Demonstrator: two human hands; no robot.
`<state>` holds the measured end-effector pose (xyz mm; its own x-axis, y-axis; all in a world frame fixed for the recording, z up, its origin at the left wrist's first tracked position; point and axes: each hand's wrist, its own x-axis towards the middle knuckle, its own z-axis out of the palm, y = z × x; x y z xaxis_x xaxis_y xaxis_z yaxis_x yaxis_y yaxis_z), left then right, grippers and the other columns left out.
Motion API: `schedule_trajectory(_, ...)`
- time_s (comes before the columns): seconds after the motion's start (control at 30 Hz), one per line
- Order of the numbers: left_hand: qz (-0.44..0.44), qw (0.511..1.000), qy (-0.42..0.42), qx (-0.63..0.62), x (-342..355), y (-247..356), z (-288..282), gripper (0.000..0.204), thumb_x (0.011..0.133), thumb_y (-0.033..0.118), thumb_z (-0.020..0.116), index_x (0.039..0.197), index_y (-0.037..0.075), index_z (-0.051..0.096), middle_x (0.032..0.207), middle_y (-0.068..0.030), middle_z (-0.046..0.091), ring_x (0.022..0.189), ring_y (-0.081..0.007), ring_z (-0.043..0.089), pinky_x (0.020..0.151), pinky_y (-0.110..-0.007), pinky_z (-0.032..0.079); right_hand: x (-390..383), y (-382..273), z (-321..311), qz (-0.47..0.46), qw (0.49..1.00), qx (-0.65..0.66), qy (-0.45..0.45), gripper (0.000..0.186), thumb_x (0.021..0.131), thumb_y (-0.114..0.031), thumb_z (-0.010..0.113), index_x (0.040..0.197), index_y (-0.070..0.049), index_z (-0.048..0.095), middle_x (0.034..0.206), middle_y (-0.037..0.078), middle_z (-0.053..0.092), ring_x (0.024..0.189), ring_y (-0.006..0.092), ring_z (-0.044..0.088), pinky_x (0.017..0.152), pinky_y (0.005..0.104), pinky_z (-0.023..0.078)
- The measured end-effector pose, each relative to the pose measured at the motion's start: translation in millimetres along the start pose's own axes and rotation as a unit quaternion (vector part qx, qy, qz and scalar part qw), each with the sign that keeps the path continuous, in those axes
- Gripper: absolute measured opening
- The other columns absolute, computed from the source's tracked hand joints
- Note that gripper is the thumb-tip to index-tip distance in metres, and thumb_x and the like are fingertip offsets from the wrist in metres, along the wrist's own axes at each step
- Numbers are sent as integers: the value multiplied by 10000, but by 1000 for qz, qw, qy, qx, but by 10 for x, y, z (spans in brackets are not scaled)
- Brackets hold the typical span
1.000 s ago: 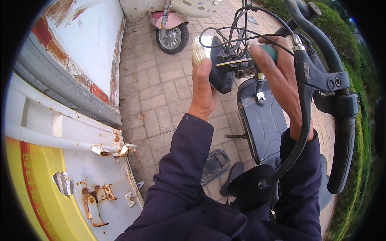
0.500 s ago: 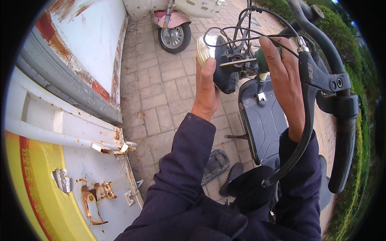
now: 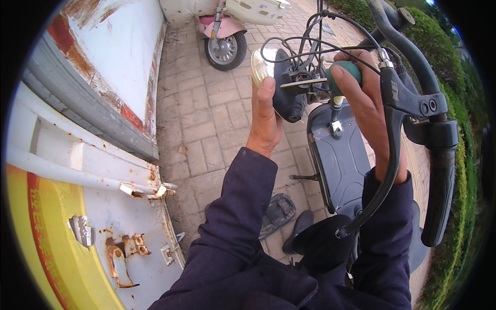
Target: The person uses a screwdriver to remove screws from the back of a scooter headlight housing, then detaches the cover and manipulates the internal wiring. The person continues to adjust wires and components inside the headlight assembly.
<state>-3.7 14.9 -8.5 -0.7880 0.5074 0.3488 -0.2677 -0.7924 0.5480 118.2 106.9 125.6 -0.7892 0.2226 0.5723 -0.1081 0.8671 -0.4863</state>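
My left hand (image 3: 265, 121) is closed on the headlight (image 3: 264, 66), a clear lens in a black housing, with the thumb laid along its near side. In my right hand (image 3: 368, 95) is a screwdriver (image 3: 349, 74) with a rounded green handle, gripped between thumb and fingers. Its pale shaft runs left toward the back of the headlight. The tip is hard to make out among the bracket and black cables (image 3: 305, 62). Behind the right wrist curves the brake lever (image 3: 395, 150) of the handlebar (image 3: 429, 67).
Below the headlight lies the scooter's grey footboard (image 3: 338, 160). A black plastic cover (image 3: 277, 214) is on the paving by my shoe (image 3: 299, 230). Rusty white metal panels (image 3: 103, 181) stand at left, a hedge (image 3: 434, 46) at right, and a pink scooter (image 3: 225, 41) farther off.
My right hand has turned on the screwdriver: the thumb has come down, and more of the green handle shows. The left hand keeps its hold on the headlight.
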Motion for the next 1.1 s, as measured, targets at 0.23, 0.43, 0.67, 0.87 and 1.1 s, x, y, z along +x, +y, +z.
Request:
schedule_trajectory(0.23, 3, 1000, 2, 18, -12, -8, 2, 739, 953, 645, 582, 1439, 92, 513, 1322, -53, 644, 1194, -185, 624, 1024, -373, 500, 28, -38, -3, 12, 995, -93, 36, 342, 1024, -329, 651, 1227, -56, 686, 1048, 96, 675, 940, 182, 647, 854, 355, 519)
schedule_trajectory(0.43, -4, 1000, 12, 3, -28, 7, -1, 737, 955, 646, 578, 1436, 91, 514, 1327, -50, 640, 1198, -187, 620, 1024, -374, 498, 16, -15, 6, 13, 995, 84, 47, 370, 1003, -350, 680, 1213, -45, 694, 1053, 94, 689, 945, 163, 654, 869, 327, 523)
schedule_trajectory(0.67, -9, 1000, 14, -5, -39, 15, 10, 735, 957, 644, 578, 1437, 91, 513, 1331, -49, 638, 1201, -187, 619, 1025, -375, 497, -12, -17, 53, 39, 999, -26, 23, 380, 999, -351, 680, 1243, -59, 671, 1128, 92, 654, 1075, 163, 609, 937, 329, 484)
schedule_trajectory(0.87, -8, 1000, 21, -7, -33, 28, 15, 733, 959, 643, 578, 1438, 92, 512, 1335, -49, 636, 1202, -188, 617, 1025, -376, 497, 24, -5, 15, 70, 992, 101, 5, 375, 993, -337, 671, 1253, -68, 666, 1145, 87, 640, 1098, 166, 591, 950, 312, 463)
schedule_trajectory(1.1, -2, 1000, 15, 10, -34, 25, 56, 720, 967, 637, 566, 1431, 90, 516, 1328, -49, 640, 1204, -191, 618, 1026, -373, 496, 18, 120, 53, -33, 995, -89, 15, 446, 998, -455, 672, 1280, -110, 665, 1153, 98, 644, 1066, 179, 597, 967, 341, 460)
